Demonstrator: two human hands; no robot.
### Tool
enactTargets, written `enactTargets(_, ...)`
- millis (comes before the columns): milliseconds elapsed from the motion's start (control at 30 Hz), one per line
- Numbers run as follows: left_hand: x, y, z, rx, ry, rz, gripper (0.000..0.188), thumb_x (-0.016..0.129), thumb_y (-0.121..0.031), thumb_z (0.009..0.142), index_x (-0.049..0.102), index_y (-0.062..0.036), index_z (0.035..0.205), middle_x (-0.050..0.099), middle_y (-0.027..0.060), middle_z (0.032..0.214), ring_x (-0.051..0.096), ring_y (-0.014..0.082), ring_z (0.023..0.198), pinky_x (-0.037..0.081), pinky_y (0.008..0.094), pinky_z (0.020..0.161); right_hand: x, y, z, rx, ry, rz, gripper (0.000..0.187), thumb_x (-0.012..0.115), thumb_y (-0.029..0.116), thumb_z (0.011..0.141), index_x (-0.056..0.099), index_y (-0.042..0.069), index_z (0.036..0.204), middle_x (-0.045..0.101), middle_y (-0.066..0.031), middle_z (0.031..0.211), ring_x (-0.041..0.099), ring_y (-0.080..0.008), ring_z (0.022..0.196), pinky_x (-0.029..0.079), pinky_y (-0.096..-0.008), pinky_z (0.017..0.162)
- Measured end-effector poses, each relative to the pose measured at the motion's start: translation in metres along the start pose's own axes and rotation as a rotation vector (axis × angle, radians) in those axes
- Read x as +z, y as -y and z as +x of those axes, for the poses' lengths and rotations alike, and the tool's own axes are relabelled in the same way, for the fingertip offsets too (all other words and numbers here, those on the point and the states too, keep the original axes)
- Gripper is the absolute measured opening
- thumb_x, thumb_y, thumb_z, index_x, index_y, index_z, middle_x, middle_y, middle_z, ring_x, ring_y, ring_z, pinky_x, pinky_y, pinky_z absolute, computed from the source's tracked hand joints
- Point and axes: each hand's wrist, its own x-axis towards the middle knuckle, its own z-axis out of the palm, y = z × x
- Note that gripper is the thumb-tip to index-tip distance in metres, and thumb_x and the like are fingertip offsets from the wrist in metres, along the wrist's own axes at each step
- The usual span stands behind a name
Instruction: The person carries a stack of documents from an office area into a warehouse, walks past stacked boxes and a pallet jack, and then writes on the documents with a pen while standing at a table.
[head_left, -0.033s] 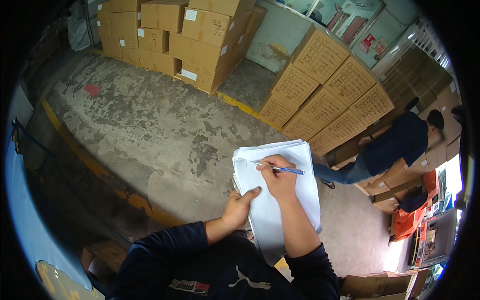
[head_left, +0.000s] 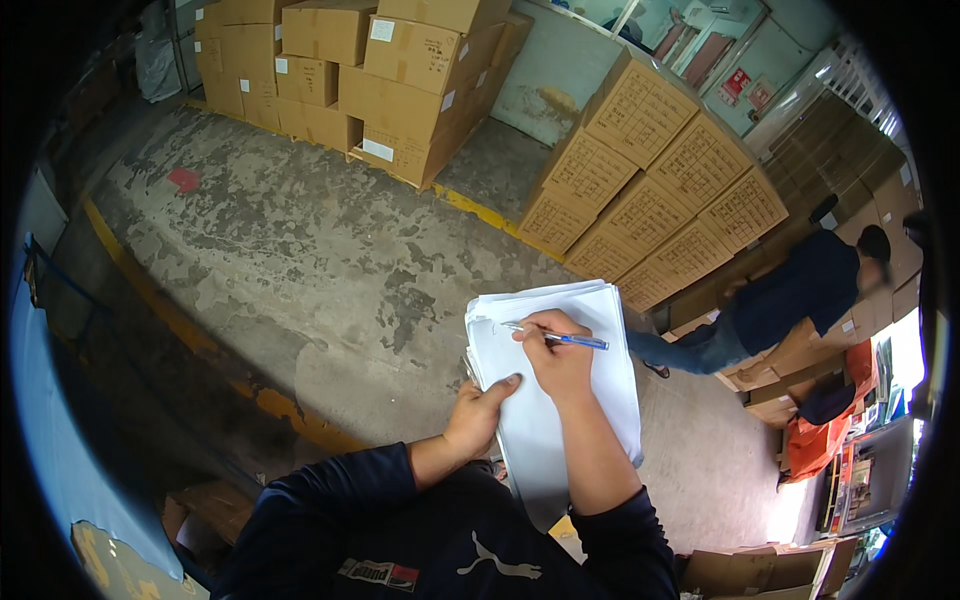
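Note:
A stack of white paper sheets (head_left: 540,430) is held up before my body, its left edge a little uneven. My left hand (head_left: 478,415) grips that edge, the thumb lying on top and the fingers hidden underneath. Over the upper part of the sheets, my right hand (head_left: 556,350) is closed round a blue and clear pen (head_left: 580,341). The pen's tip points left, at a small dark mark near the top left corner of the page. Whatever backs the stack is hidden from view.
Cardboard boxes (head_left: 400,55) are stacked at the back, and another box stack (head_left: 655,165) stands further right, near a yellow floor line (head_left: 475,207). A person (head_left: 795,290) in dark clothes is on the right among more boxes. An opened carton (head_left: 750,570) lies at the lower right.
The person on the right has shifted slightly. My hands, the pen and the paper stack look the same as before.

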Motion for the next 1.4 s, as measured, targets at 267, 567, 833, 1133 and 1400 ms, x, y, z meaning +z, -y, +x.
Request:
enactTargets(267,0.004,-0.002,0.003,-0.045,-0.031,0.015,0.029,0.062,-0.011,0.09,0.061,0.0054,0.114,0.069,0.0124,0.101,0.066,0.0191,0.086,0.053,0.0321,0.077,-0.007,0.003,0.003,0.013,0.094,-0.082,0.004,0.059,-0.002,0.086,0.063,-0.002,0.087,0.07,-0.01,0.076,0.063,-0.0106,0.063,0.049,-0.0234,0.057)
enactTargets(567,0.014,-0.007,0.01,-0.032,-0.022,-0.008,0.03,0.062,-0.01,0.09,0.06,0.0051,0.116,0.068,0.0132,0.104,0.066,0.0202,0.089,0.053,0.033,0.079,-0.02,0.012,0.012,0.151,0.012,0.163,0.004,0.06,-0.002,0.086,0.064,-0.003,0.087,0.07,-0.0112,0.075,0.067,-0.0125,0.068,0.051,-0.023,0.061)
enactTargets(833,0.016,-0.005,0.01,-0.026,-0.016,0.002,0.029,0.062,-0.011,0.09,0.06,0.0041,0.115,0.068,0.0128,0.103,0.067,0.0198,0.087,0.054,0.033,0.077,-0.018,0.008,0.014,0.025,0.087,0.058,0.003,0.064,0.0,0.083,0.065,-0.002,0.085,0.071,-0.0094,0.073,0.065,-0.011,0.063,0.05,-0.0238,0.057)
enactTargets(1133,0.011,-0.004,0.01,0.002,-0.02,0.011,0.028,0.063,-0.012,0.09,0.061,0.0045,0.113,0.068,0.0124,0.102,0.067,0.0195,0.087,0.054,0.033,0.077,-0.018,0.004,0.014,0.055,0.107,-0.008,0.004,0.059,-0.003,0.085,0.064,-0.002,0.087,0.07,-0.0109,0.076,0.068,-0.0138,0.071,0.052,-0.0253,0.064)
enactTargets(1400,0.012,-0.006,0.01,-0.016,-0.001,-0.013,0.029,0.064,-0.011,0.089,0.06,0.0038,0.115,0.068,0.0132,0.105,0.067,0.0205,0.088,0.054,0.0345,0.079,-0.017,0.003,0.014,0.028,0.115,-0.076,0.004,0.06,-0.003,0.085,0.064,-0.002,0.086,0.069,-0.009,0.075,0.067,-0.0129,0.07,0.051,-0.0246,0.063)
